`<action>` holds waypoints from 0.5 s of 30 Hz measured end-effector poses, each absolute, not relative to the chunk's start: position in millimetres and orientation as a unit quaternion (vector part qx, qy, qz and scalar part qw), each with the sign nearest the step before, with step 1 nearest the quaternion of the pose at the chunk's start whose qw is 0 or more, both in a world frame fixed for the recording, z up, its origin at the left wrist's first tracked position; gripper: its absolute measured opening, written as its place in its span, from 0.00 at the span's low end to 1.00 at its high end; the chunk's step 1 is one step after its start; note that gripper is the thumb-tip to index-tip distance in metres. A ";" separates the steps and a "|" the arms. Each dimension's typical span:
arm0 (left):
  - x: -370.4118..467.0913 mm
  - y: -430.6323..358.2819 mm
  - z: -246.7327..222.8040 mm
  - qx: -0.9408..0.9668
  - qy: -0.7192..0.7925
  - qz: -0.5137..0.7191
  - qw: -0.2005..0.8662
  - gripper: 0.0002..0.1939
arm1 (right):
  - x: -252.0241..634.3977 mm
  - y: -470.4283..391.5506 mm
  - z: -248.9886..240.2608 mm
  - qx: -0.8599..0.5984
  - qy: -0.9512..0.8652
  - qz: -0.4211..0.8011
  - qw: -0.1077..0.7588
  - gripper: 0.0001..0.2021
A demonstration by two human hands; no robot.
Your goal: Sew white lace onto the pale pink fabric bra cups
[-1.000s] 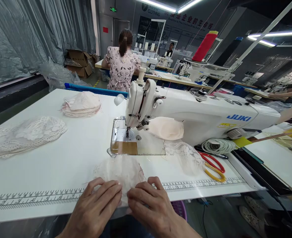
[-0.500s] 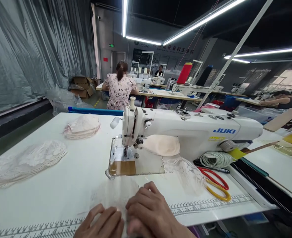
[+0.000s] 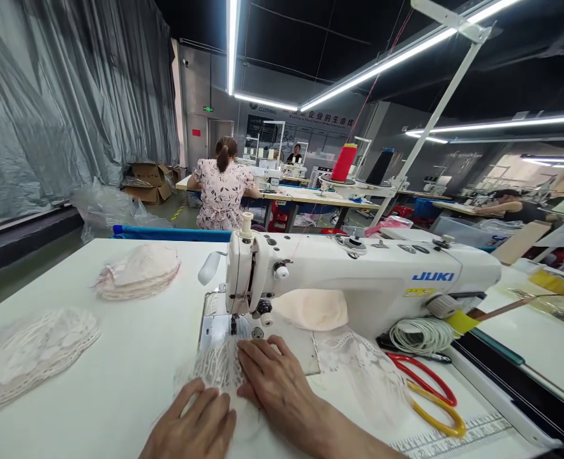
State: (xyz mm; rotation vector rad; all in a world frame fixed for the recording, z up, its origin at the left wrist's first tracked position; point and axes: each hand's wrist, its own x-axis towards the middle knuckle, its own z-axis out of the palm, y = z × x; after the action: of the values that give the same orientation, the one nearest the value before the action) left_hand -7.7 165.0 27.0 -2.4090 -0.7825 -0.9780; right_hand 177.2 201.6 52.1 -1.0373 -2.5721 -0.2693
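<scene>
Two bare hands, the left hand (image 3: 193,417) bent, grip unclear, the right hand (image 3: 279,386) flattened, steady white lace fabric (image 3: 215,366) near the white table's (image 3: 133,350) front edge, apparently aligning it, even guiding needed next.

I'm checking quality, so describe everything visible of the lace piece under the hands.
The lace piece is whitish and sheer-looking, with an openwork far end, slightly rumpled. It lies in front of the presser foot; whether it reaches beneath is unclear. The left-hand grip touches its near left, the right-hand grip its right side.
</scene>
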 end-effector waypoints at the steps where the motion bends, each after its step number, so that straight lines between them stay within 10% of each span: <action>1: -6.8 171.8 30.4 -0.872 -0.287 -0.349 0.188 0.25 | 176.7 209.4 50.8 -0.370 -0.905 -0.101 0.182 0.13; 15: -9.1 237.6 47.9 -0.893 -0.345 -0.267 0.106 0.09 | 184.9 281.3 28.9 -0.404 -0.882 -0.131 0.206 0.03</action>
State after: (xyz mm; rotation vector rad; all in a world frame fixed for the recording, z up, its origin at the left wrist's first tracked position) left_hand -9.1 237.6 47.9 -2.6321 -1.0172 -0.7869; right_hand 184.9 281.3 28.9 -1.1252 -2.4566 -0.3661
